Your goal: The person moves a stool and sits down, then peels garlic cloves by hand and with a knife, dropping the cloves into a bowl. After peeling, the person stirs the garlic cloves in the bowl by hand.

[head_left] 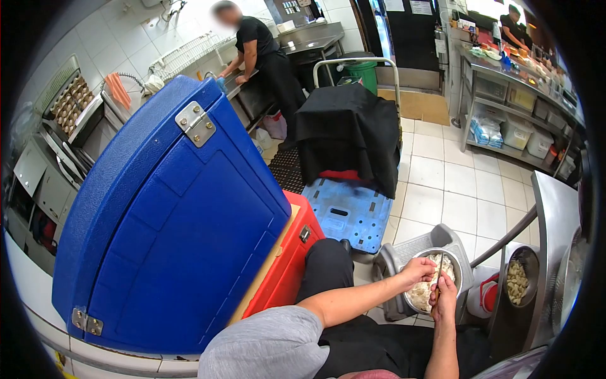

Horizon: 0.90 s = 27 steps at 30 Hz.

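Note:
My right hand (446,293) is closed around the brown handle of a small knife (440,265), its thin blade pointing up and away from me. Beside it, my left hand (419,271) has its fingers pinched together near the blade; whatever they hold is too small to make out. Both hands are over a round metal bowl (463,278) filled with whitish pieces (419,295) that look like peelings or garlic. The bowl rests on a grey plastic stool (394,287) in front of my knees.
Right: a metal bowl (535,268) of pale cloves, a white-and-red tub (485,297) and a steel table (555,202). Left: a large blue lidded box (183,234) beside a red box (297,252). Ahead: a black-draped trolley (347,126); a person (262,57) works at a sink.

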{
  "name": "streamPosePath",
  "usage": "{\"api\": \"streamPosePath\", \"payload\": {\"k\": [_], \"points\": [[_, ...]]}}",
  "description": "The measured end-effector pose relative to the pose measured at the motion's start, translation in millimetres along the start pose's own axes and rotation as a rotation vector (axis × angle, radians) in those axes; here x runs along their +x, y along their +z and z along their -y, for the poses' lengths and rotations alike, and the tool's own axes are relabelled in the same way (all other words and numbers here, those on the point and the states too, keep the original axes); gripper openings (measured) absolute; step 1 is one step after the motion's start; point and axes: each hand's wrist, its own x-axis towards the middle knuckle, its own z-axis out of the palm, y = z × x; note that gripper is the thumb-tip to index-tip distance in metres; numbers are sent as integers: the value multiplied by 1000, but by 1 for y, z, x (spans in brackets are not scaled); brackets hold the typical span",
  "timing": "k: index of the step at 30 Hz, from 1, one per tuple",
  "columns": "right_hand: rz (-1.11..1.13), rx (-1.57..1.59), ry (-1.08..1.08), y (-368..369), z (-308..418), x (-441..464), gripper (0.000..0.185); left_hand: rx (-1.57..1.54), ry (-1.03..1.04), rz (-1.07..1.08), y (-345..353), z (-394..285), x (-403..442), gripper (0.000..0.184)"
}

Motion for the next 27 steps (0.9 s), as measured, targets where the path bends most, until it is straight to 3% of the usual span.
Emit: {"api": "streamPosePath", "payload": {"k": [27], "points": [[-69, 7, -6, -6, -6, 6, 32, -73, -6, 16, 3, -3, -3, 20]]}}
